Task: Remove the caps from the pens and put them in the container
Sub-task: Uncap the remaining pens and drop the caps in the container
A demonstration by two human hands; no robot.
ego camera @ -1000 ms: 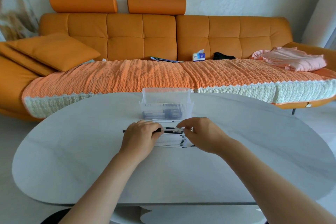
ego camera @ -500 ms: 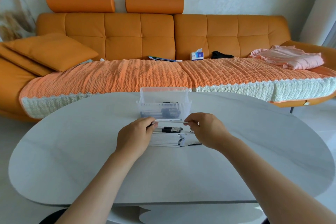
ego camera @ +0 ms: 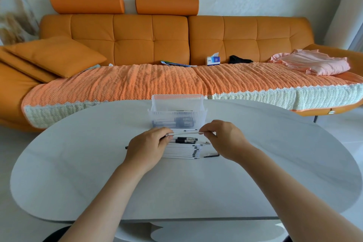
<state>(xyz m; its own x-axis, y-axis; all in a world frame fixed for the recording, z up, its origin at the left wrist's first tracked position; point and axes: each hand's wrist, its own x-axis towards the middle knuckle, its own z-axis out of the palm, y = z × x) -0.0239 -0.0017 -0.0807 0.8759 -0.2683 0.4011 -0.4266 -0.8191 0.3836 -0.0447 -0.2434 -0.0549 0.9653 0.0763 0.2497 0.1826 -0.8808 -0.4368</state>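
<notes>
Your left hand and right hand pinch opposite ends of one white pen at frame centre, its long axis running left to right. Just above it sits the container, about equally near both hands. The row of pens lies just below.

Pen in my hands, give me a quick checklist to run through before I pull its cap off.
1. Both ends gripped: left hand and right hand each pinch the pen. Ok.
2. Pen lifted above the row of pens on the table: ok.
3. Which end carries the cap: cannot tell, fingers cover both ends.
4. Container upright, open at the top, just behind the pen: ok.
5. All loose parts inside the container: not ok, black pieces lie on the table at the far edge of the row.
</notes>
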